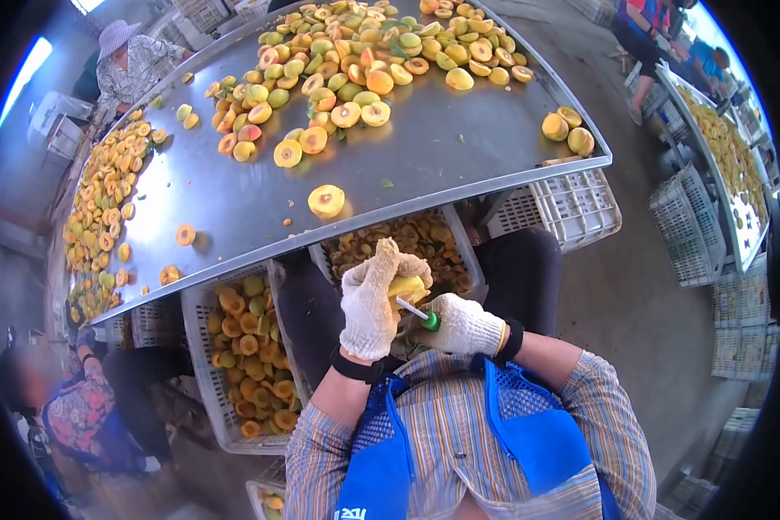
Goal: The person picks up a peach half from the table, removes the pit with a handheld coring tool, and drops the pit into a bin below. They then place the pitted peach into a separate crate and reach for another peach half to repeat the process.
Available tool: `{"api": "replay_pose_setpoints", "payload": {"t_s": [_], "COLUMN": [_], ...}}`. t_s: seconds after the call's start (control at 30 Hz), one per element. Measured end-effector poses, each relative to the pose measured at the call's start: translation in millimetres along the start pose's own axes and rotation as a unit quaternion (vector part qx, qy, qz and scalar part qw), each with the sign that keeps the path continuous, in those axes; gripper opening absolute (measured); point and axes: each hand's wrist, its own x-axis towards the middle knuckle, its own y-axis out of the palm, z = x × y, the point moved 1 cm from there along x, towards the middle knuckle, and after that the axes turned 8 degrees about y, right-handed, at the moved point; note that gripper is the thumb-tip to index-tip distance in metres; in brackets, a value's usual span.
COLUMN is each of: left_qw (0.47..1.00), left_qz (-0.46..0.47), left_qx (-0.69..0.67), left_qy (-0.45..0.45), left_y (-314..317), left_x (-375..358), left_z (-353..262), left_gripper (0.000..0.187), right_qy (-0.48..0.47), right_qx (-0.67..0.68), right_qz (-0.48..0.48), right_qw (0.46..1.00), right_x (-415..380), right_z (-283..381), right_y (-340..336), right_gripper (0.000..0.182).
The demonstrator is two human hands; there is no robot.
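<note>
My left hand (370, 305), in a white knit glove with soiled fingers, is closed around a yellow peach half (406, 287) in front of my chest. My gloved right hand (464, 325) grips a small pitting tool with a green handle (431, 321) and a thin metal shaft. The tool's metal end meets the peach half; its tip is hidden. Both hands are above a crate of brownish scraps (442, 247) between my knees. On the metal table (260, 204) ahead, one peach half (327, 201) with its stone lies nearest.
Piles of peach halves (338, 69) cover the table's far side and left end. A white crate (201, 347) of hollowed halves stands by my left leg. An overturned-looking white crate (578, 208) is under the right corner. Co-workers (82, 416) sit at left and far right.
</note>
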Motion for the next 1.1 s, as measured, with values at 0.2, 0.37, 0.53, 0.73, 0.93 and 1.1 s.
{"api": "replay_pose_setpoints", "payload": {"t_s": [0.2, 0.37, 0.53, 0.73, 0.93, 1.1], "left_qw": [0.994, 1.0, 0.991, 0.996, 0.999, 0.978], "left_qz": [-0.025, 0.021, -0.04, -0.025, -0.039, 0.129], "left_qx": [0.108, 0.01, -0.126, -0.061, 0.013, -0.155], "left_qy": [-0.009, -0.015, -0.035, -0.059, -0.031, -0.056], "left_y": [6, -7, -10, -8, -10, -20], "left_x": [-5, 3, 2, 4, 1, 2], "left_z": [1, 8, 20, 17, 19, 20], "left_gripper": [0.036, 0.049, 0.06, 0.04, 0.023, 0.016], "right_qy": [0.004, 0.002, 0.102, 0.057, 0.016, -0.012], "right_qx": [-0.087, 0.036, 0.059, 0.029, -0.044, 0.024], "right_qz": [-0.062, 0.06, 0.021, 0.019, -0.014, 0.065], "right_qw": [0.994, 0.998, 0.993, 0.998, 0.999, 0.998], "right_x": [2, 3, -10, -4, 5, -1], "right_z": [0, -4, 26, 19, -2, 9], "right_y": [-11, 7, -22, 4, 4, 2], "right_gripper": [0.022, 0.023, 0.034, 0.029, 0.027, 0.039]}}
